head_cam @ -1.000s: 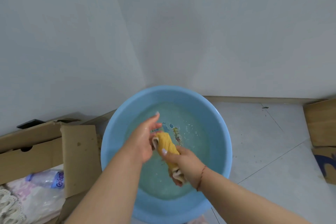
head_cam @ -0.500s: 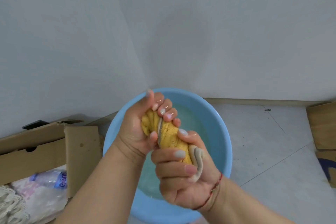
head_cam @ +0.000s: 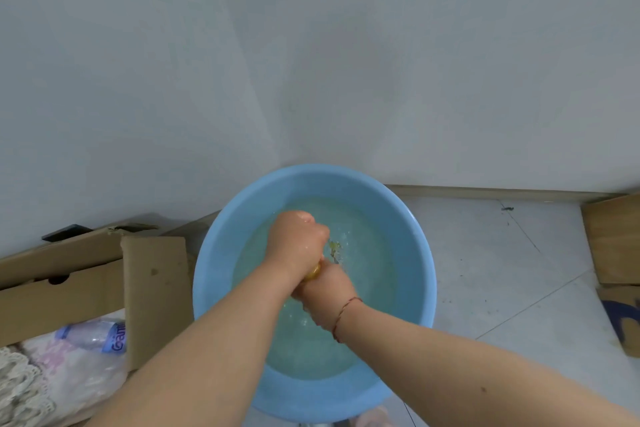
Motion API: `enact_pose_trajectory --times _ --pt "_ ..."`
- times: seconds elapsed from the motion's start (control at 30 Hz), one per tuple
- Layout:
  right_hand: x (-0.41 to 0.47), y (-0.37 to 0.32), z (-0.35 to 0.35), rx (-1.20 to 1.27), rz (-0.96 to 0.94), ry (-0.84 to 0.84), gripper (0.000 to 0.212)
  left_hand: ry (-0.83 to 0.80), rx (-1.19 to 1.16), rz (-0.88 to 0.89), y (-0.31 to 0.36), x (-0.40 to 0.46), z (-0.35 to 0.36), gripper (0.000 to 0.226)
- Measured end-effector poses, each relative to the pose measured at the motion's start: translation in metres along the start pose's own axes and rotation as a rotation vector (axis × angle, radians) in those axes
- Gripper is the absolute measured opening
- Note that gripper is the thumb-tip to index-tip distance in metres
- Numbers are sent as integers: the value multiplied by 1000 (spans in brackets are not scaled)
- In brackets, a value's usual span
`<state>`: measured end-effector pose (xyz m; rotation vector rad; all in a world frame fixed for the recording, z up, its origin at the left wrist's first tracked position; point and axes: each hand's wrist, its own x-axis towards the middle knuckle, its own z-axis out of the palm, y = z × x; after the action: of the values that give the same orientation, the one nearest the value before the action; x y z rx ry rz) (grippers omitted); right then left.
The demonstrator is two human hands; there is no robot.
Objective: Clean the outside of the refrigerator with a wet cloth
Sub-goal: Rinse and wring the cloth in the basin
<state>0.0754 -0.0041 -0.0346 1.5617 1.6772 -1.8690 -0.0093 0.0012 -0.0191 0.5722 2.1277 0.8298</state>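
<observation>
- Your left hand is balled into a fist over the middle of the blue basin, its fingers curled round the upper end of the yellow cloth.
- Your right hand sits just below and behind the left, touching it; its fingers wrap the lower end of the same cloth, though most of that grip is hidden under the left wrist.
- Only a small yellow sliver of the cloth shows, squeezed between the two fists; the rest is covered by your hands.
- Both hands are above the water, which fills the bottom of the basin and shows ripples and splashes just right of your left fist.
- A thin red string bracelet circles your right wrist.
- The basin stands on the pale tiled floor in the corner where two white walls meet.
- To your left lies an open cardboard box, just beside the basin's rim, and near it a plastic water bottle lies on pale fabric.
- Flat cardboard pieces lie at the far right, well apart from the basin.
</observation>
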Motion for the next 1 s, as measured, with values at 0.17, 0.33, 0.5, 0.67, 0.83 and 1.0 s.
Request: enact_pose_trajectory --times 0.17,0.33,0.5,0.67,0.83,1.0 --pt "15 19 10 -355 -61 145 25 152 -26 -112 -28 10 20 16" --pt "19 24 4 -500 -54 110 24 260 -153 -309 -40 16 29 20" --pt "18 27 5 -527 -67 101 10 313 -224 -445 -46 18 33 17" --pt "14 27 3 -499 -61 125 22 305 -268 -504 -38 16 31 9" --pt "9 28 -5 -399 -9 200 16 213 -549 -531 -31 15 32 17" --pt "-2 20 -31 -338 -87 265 43 -21 -703 -499 -22 3 27 51"
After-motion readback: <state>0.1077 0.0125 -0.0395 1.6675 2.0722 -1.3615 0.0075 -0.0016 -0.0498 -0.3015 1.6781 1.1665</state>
